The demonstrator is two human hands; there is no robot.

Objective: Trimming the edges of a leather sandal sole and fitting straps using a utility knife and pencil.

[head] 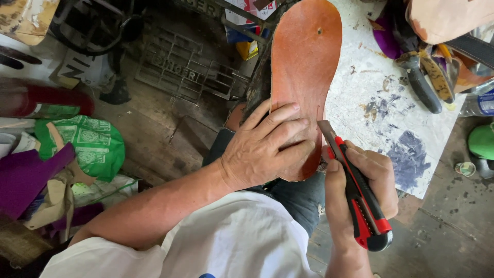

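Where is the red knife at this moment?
In the head view, the knife is in the right hand, low and right of centre, its blade against the right edge of the orange sole that the left hand presses down.

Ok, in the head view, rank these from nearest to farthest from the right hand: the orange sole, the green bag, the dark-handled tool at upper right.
Measured from the right hand, which grips a red utility knife:
1. Orange sole: just left of it, the blade at its edge.
2. Dark-handled tool: up and right, on the stained white board.
3. Green bag: far left, on the floor.
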